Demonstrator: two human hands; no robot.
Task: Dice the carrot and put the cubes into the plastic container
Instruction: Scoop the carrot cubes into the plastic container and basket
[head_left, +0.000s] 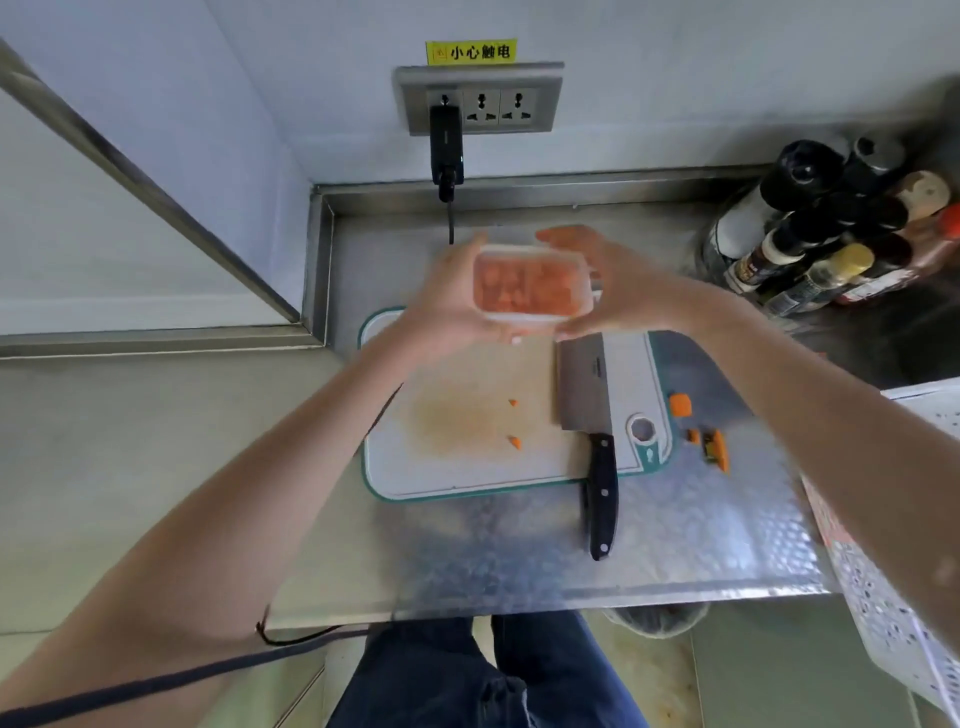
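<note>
While hands hold container, cleaver lies on steel counter.

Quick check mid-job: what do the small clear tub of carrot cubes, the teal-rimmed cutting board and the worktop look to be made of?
Small clear tub: thin translucent plastic, the orange shows through its walls. Teal-rimmed cutting board: probably matte plastic, pale face stained orange, moulded hole at one corner. Worktop: stainless steel, reflective with an embossed dimple pattern and a folded raised edge at the wall.

Both arms fwd, left hand & right hand raised, fingers cupped inward.
</note>
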